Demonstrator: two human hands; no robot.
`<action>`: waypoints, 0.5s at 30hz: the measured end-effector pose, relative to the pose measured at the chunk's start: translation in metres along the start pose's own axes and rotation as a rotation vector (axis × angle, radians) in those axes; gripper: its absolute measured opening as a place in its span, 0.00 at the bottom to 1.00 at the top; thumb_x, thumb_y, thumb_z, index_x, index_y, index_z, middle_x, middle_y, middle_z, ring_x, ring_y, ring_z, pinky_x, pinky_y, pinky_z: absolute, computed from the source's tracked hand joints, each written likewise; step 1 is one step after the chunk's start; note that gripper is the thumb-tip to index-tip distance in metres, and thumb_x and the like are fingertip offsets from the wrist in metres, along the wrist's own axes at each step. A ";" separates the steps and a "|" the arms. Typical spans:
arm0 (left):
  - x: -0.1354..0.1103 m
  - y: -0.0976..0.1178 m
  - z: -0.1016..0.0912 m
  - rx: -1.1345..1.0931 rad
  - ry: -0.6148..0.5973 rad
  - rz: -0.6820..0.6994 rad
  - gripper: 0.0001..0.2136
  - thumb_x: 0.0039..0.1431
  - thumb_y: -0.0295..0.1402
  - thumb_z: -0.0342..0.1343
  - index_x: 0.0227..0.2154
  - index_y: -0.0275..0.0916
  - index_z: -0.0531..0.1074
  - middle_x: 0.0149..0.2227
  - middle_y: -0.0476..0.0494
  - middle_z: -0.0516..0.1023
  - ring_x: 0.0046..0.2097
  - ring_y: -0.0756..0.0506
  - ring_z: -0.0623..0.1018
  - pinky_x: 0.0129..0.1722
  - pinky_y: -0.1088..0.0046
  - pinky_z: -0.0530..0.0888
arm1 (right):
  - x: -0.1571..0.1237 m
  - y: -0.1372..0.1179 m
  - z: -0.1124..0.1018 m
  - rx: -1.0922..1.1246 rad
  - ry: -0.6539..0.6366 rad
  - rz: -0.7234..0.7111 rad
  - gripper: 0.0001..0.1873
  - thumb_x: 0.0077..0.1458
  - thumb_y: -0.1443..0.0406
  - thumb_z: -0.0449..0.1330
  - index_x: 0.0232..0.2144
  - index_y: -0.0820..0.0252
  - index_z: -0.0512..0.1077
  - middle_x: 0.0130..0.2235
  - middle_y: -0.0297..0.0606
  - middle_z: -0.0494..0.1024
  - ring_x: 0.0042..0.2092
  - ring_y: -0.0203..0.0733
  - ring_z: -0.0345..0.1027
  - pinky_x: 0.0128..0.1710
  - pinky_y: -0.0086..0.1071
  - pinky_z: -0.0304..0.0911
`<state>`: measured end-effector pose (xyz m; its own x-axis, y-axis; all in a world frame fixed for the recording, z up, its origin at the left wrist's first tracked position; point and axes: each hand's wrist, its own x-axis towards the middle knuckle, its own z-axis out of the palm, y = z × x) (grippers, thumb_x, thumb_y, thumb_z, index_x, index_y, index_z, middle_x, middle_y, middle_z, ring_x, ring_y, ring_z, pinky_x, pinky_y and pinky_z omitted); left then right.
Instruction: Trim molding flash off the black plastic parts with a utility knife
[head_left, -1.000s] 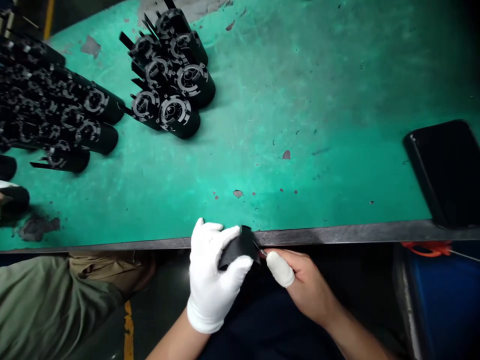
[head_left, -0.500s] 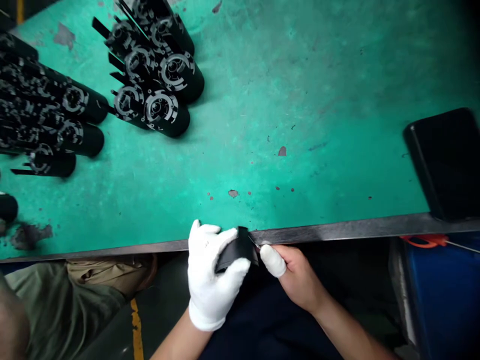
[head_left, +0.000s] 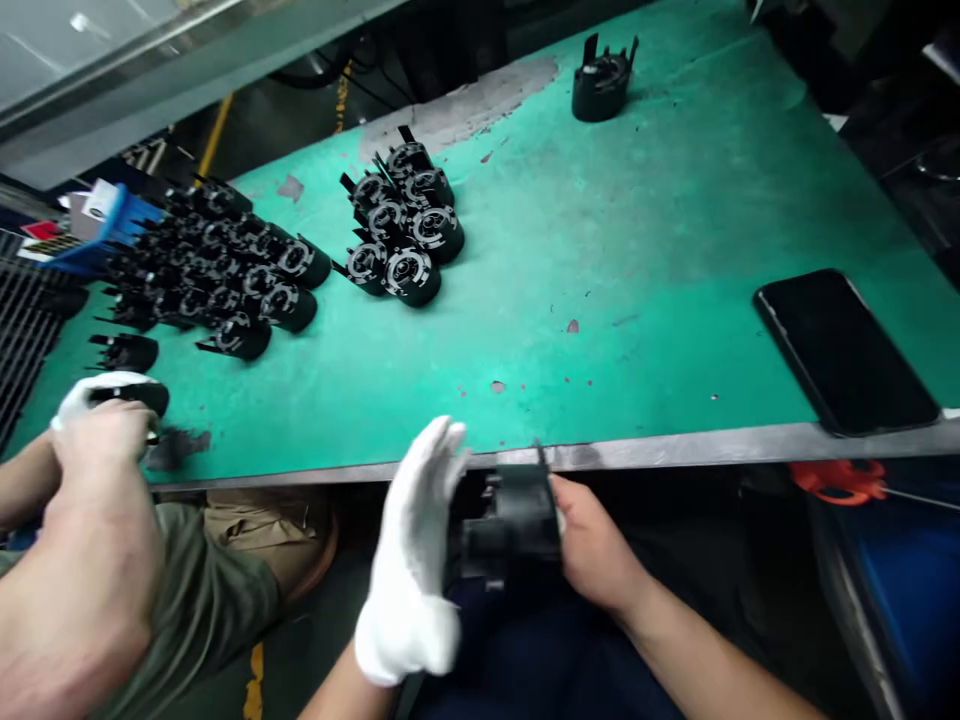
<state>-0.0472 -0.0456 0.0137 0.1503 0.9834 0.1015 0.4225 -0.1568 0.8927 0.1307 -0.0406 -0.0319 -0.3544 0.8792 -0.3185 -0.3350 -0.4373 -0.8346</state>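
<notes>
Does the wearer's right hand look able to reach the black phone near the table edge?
Probably yes: the phone lies flat at the near edge of the table, to the right of the right hand, with nothing between them. That hand grips a black plastic part, though, so it isn't free.

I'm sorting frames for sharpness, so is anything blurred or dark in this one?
Head view: the left hand is motion-smeared; the black part beside it is soft and dim; the phone and table are sharper and evenly lit; far corners fall dark.
</notes>
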 end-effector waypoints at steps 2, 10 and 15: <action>0.001 0.004 0.000 0.026 -0.118 -0.045 0.47 0.52 0.69 0.51 0.68 0.47 0.53 0.67 0.31 0.63 0.63 0.30 0.72 0.58 0.47 0.77 | -0.001 0.004 0.010 0.053 -0.035 0.071 0.20 0.62 0.49 0.60 0.46 0.56 0.78 0.31 0.35 0.75 0.33 0.42 0.68 0.35 0.34 0.66; 0.002 -0.010 0.031 0.702 0.115 0.034 0.26 0.58 0.33 0.65 0.59 0.44 0.68 0.56 0.35 0.69 0.59 0.34 0.71 0.60 0.45 0.70 | -0.029 0.031 -0.012 -0.055 0.106 0.228 0.27 0.67 0.46 0.50 0.45 0.60 0.76 0.29 0.33 0.67 0.28 0.35 0.55 0.26 0.30 0.55; -0.003 -0.019 0.045 0.682 0.217 0.082 0.26 0.57 0.29 0.66 0.58 0.41 0.69 0.56 0.35 0.69 0.59 0.36 0.71 0.60 0.50 0.72 | -0.018 0.031 -0.014 -0.141 0.041 0.161 0.23 0.69 0.50 0.51 0.38 0.59 0.77 0.32 0.35 0.75 0.35 0.40 0.65 0.37 0.33 0.63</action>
<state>-0.0160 -0.0494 -0.0236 0.0546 0.9509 0.3048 0.8923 -0.1835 0.4125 0.1384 -0.0674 -0.0585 -0.3568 0.8085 -0.4679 -0.1506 -0.5442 -0.8253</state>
